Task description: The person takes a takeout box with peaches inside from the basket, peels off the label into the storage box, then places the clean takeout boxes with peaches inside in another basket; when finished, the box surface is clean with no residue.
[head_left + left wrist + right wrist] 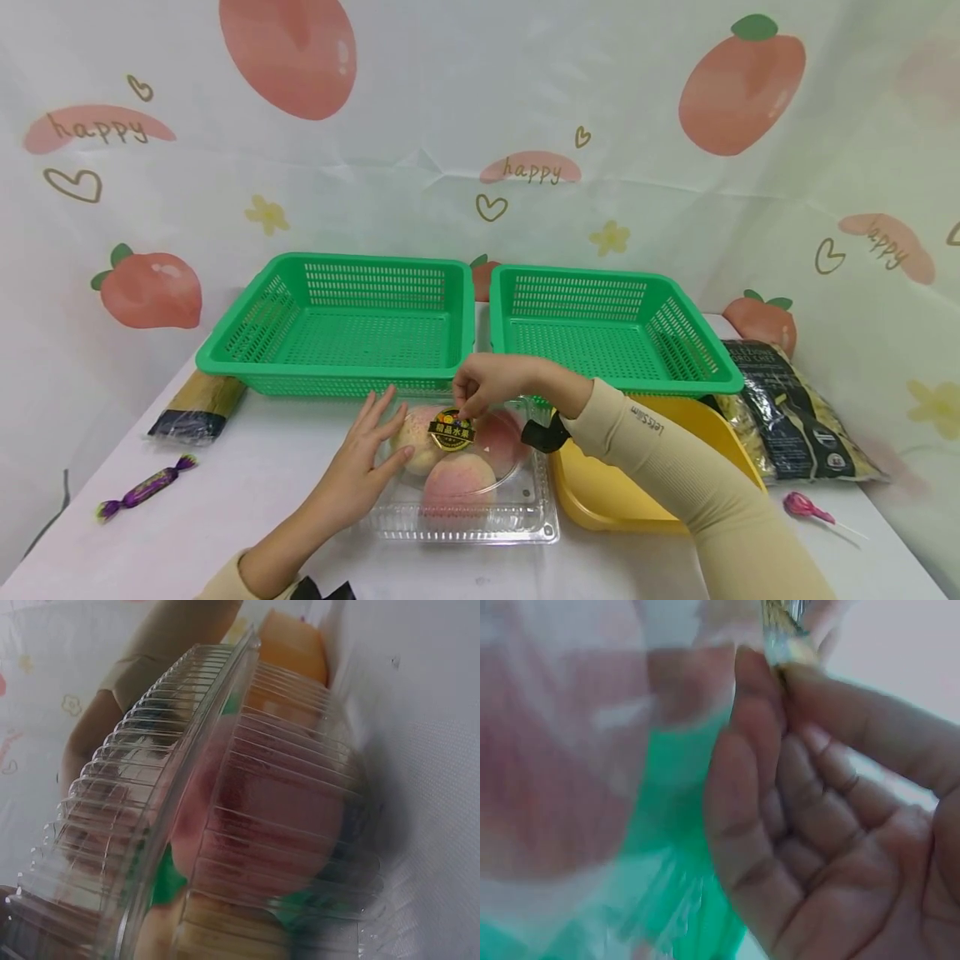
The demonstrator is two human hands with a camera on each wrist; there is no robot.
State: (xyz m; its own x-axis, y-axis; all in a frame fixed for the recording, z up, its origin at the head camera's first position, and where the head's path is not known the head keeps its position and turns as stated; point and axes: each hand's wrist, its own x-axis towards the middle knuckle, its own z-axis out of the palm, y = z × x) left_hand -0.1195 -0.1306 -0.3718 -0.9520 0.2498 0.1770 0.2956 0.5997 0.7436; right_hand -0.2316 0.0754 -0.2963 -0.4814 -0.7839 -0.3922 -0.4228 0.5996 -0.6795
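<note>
Two baskets [337,372], two packets [806,417], two sweets [148,487], one tub [630,517], one box [480,532] (one sticker [446,429]) and three peaches [459,485] show.

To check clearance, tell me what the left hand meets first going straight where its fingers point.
The left hand would probably meet the front of the left green basket first, though the gap's depth is unclear.

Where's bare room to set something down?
Bare tabletop between the purple candy and left hand. The left green basket and right green basket also look bare inside. Crowded: clear box under right hand, yellow tray alongside.
</note>
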